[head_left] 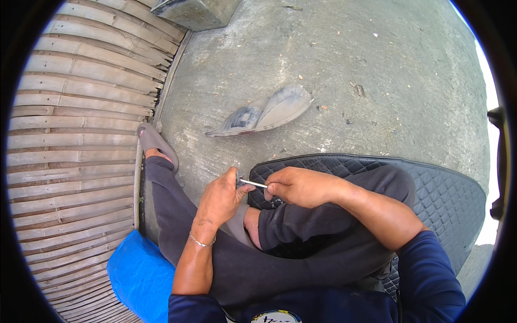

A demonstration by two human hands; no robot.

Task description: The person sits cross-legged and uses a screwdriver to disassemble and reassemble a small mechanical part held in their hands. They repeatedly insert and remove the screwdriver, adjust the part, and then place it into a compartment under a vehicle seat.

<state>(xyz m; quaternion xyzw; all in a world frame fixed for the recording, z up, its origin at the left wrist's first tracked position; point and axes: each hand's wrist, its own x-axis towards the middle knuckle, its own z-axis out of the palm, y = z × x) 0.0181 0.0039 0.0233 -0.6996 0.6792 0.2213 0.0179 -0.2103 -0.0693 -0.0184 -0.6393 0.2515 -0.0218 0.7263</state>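
Observation:
My right hand (302,186) pinches one end of a thin white stick (253,183) between thumb and fingers. The stick's other end reaches my left hand (218,197), which is closed with its thumb toward the stick. A small grey piece (238,176) shows at the left fingertips. Its kind is too small to make out, and the fingers hide part of it. Both hands are close together above my bent legs (323,242). Beyond them, a curved grey, dusty plastic-looking panel (280,113) lies on the concrete floor (355,59).
Bamboo slats (81,124) run along the left side, edged by a thin pole. A blue plastic sack (141,277) is by my left elbow. Under me spreads a black quilted mat (449,202). At the top left stands a grey block-like object (202,13). Small debris dots the floor.

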